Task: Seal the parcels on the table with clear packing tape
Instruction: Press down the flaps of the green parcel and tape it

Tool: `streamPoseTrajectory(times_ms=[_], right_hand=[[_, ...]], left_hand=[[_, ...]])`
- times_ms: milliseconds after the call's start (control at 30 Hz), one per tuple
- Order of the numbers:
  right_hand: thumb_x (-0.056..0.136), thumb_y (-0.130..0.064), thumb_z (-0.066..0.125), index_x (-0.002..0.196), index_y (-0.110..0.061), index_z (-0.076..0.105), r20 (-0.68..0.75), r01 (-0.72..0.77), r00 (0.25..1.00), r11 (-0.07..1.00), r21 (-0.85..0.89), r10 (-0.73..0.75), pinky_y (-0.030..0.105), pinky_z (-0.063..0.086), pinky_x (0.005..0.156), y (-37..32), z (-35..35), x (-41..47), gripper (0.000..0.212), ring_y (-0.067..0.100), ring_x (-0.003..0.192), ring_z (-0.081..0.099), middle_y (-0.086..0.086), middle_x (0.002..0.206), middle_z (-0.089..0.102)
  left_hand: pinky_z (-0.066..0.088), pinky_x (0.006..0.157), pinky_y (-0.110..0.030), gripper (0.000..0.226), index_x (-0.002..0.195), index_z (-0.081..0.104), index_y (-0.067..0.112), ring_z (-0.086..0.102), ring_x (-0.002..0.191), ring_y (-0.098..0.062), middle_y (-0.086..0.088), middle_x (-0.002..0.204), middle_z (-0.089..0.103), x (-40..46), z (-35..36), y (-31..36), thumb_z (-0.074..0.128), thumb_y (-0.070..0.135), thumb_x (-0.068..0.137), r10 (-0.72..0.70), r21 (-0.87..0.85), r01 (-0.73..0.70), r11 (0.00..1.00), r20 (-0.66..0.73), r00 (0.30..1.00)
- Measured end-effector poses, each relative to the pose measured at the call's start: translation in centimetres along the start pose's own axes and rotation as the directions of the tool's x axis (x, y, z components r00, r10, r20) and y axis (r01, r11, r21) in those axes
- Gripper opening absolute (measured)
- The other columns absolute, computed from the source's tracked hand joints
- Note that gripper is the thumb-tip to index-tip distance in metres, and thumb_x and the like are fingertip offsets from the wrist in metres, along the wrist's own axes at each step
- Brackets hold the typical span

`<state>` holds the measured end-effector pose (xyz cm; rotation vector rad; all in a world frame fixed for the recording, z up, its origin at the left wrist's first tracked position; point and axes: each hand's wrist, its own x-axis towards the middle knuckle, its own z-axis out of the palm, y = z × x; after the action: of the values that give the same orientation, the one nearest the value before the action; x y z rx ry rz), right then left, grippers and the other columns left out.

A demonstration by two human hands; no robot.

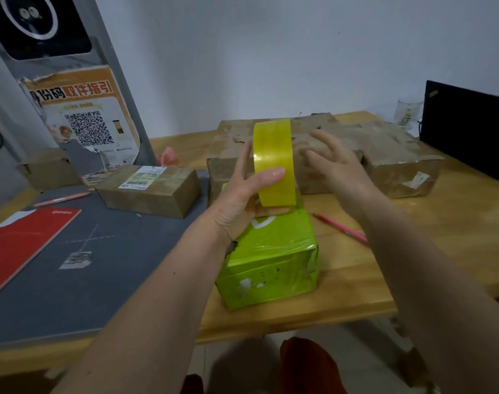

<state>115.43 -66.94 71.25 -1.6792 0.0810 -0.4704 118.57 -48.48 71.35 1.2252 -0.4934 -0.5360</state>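
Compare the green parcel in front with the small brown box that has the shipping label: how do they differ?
The green parcel is bright lime with glossy, wrinkled wrap; the small brown box is plain cardboard. The green parcel lies on bare wood of the table; the brown box lies on the grey mat. The left hand holds the tape roll over the green parcel; the brown box is untouched. Both are box-shaped.

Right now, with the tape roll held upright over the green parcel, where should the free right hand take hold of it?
Probably the roll's right rim, coming from the right: its broad band faces the camera, and the left hand already grips the left edge, thumb across the front. The right hand hovers open beside it.
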Motion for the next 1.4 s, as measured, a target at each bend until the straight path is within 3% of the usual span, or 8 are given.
streamPoseTrajectory(times_ms=[133, 233, 500, 667, 867, 1033, 1167, 1400], right_hand=[[0.093, -0.032, 0.062, 0.128, -0.009, 0.058, -0.232, -0.308, 0.951, 0.630, -0.713, 0.203, 0.033, 0.044, 0.093, 5.2, -3.1, -2.6, 0.042, 0.032, 0.120, 0.053, 0.013, 0.128, 0.060], [0.092, -0.030, 0.064, 0.120, -0.008, 0.062, -0.173, -0.293, 0.922, 0.332, -0.897, 0.347, 0.037, 0.044, 0.092, 7.4, -3.4, -4.3, 0.035, 0.032, 0.112, 0.053, 0.014, 0.121, 0.060], [0.095, -0.008, 0.054, 0.106, -0.013, 0.057, -0.163, -0.267, 0.962, 0.628, -0.731, 0.218, 0.033, 0.044, 0.063, 6.5, -3.2, -6.2, 0.012, 0.027, 0.085, 0.056, 0.012, 0.102, 0.064], [0.088, 0.011, 0.053, 0.107, -0.018, 0.063, -0.079, 0.103, 0.986, 0.919, -0.382, -0.144, 0.039, 0.048, 0.063, 3.8, -3.4, -10.3, 0.035, 0.024, 0.064, 0.062, 0.003, 0.073, 0.070], [0.089, 0.000, 0.063, 0.112, -0.034, 0.068, 0.108, 0.295, 0.955, 0.881, -0.369, -0.275, 0.020, 0.047, 0.060, 2.2, -2.7, -12.2, 0.041, 0.009, 0.065, 0.059, -0.009, 0.072, 0.069], [0.090, -0.008, 0.064, 0.115, -0.024, 0.072, 0.212, 0.398, 0.875, 0.400, -0.826, -0.435, 0.038, 0.048, 0.055, 0.4, -2.1, -11.6, 0.030, 0.023, 0.074, 0.059, 0.001, 0.084, 0.066], [0.090, 0.000, 0.049, 0.104, -0.013, 0.074, 0.323, 0.412, 0.797, 0.070, -0.908, -0.510, 0.033, 0.031, 0.054, -1.8, -1.0, -11.4, 0.032, 0.025, 0.064, 0.046, 0.008, 0.077, 0.059], [0.082, -0.008, 0.029, 0.085, -0.010, 0.075, 0.361, 0.383, 0.829, -0.038, -0.923, -0.428, 0.033, 0.026, 0.059, -3.7, 0.0, -11.5, 0.046, 0.027, 0.068, 0.046, 0.008, 0.070, 0.056]], left_hand=[[0.059, 0.063, -0.037, 0.150, 0.154, 0.026, 0.031, 0.073, 0.098, -0.026, -0.008, 0.137, 0.059, -0.1, 0.2, 0.3, 0.098, 0.051, 0.024, -0.038, -0.003, 0.038, 0.999, -0.008, 0.999], [0.059, 0.063, -0.036, 0.147, 0.152, 0.032, 0.029, 0.074, 0.094, -0.024, -0.010, 0.137, 0.059, -0.1, 0.5, 0.4, 0.098, 0.053, 0.023, -0.053, 0.009, 0.053, 0.999, -0.001, 0.999], [0.059, 0.065, -0.038, 0.155, 0.155, 0.020, 0.034, 0.073, 0.096, -0.024, -0.008, 0.139, 0.057, 0.1, 0.3, 0.2, 0.099, 0.048, 0.022, -0.062, 0.003, 0.062, 0.998, 0.000, 0.998], [0.060, 0.067, -0.040, 0.155, 0.155, 0.022, 0.036, 0.073, 0.098, -0.025, -0.007, 0.141, 0.056, 0.2, 0.2, 0.2, 0.100, 0.046, 0.022, -0.071, -0.031, 0.071, 0.997, 0.005, 0.997], [0.059, 0.065, -0.038, 0.155, 0.155, 0.023, 0.033, 0.073, 0.097, -0.024, -0.005, 0.131, 0.062, 0.3, 0.5, 0.2, 0.100, 0.047, 0.021, -0.066, -0.001, 0.066, 0.998, -0.003, 0.998], [0.059, 0.067, -0.039, 0.154, 0.154, 0.023, 0.036, 0.073, 0.097, -0.024, 0.000, 0.117, 0.070, 0.3, 0.5, 0.3, 0.100, 0.045, 0.021, -0.066, 0.001, 0.066, 0.998, 0.006, 0.998], [0.059, 0.069, -0.039, 0.143, 0.154, 0.023, 0.038, 0.070, 0.105, -0.028, -0.005, 0.133, 0.060, 0.3, 0.7, 0.2, 0.099, 0.035, 0.033, -0.073, 0.026, 0.073, 0.997, 0.010, 0.997], [0.059, 0.070, -0.041, 0.120, 0.153, 0.026, 0.038, 0.067, 0.109, -0.031, -0.007, 0.139, 0.056, 0.5, 0.7, 0.0, 0.086, 0.030, 0.049, -0.055, 0.021, 0.055, 0.998, -0.006, 0.998]])
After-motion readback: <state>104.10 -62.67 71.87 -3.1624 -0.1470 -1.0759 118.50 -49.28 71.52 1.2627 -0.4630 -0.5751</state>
